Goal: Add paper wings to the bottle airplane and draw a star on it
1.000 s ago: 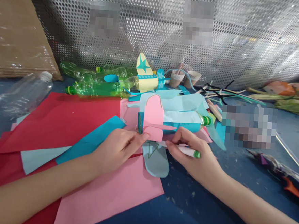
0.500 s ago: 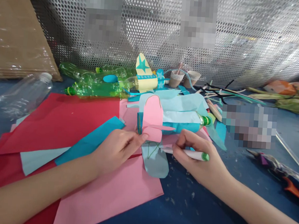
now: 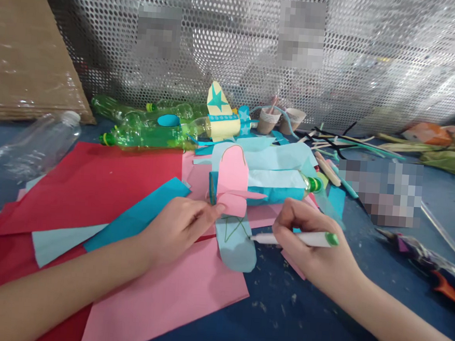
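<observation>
My right hand grips a white marker with a green end, its tip at the right edge of a light-blue rounded paper flap. Green zigzag lines run across the upper part of that flap. The flap sticks out toward me from a bottle wrapped in blue paper, which lies on its side with its green cap pointing right. A pink paper fin and band go over the bottle's left end. My left hand is closed, its thumb on the lower edge of the pink band.
Red sheets, a pink sheet and a blue strip lie at left. Green bottles, a yellow paper-wrapped bottle with a star fin and paper cups stand behind. A glue gun lies right.
My right hand and the marker have moved slightly right. The marker tip has gone from the green lines' upper right to the flap's right edge. My left hand stays in place.
</observation>
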Available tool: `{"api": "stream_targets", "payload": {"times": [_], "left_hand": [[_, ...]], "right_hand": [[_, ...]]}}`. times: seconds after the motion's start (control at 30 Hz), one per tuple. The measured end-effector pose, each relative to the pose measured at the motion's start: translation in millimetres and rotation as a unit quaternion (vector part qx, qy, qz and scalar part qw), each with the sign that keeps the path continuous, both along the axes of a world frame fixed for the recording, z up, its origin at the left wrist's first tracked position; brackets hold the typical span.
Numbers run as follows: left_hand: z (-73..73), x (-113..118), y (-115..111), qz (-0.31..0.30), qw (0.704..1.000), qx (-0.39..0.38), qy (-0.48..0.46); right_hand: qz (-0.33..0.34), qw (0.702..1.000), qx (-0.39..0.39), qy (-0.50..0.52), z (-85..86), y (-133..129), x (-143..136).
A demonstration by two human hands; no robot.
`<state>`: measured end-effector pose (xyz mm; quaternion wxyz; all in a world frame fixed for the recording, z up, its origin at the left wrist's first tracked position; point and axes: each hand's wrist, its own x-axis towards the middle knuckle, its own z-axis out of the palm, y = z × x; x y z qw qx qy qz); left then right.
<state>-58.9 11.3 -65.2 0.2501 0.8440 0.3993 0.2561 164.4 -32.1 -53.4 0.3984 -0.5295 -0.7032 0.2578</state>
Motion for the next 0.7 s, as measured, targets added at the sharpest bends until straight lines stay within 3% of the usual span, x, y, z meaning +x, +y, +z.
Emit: {"api": "stream_targets", "payload": {"times": [0.27, 0.7], "left_hand": [[4.3, 1, -1, -0.002, 1.000, -0.016, -0.003], [6.1, 2, -3, 0.009, 1.000, -0.024, -0.006]], "right_hand": [[0.061, 0.997, -0.030, 0.034, -10.5, 2, -8], [0.084, 0.995, -0.039, 0.020, -15.9, 10, -15]]}}
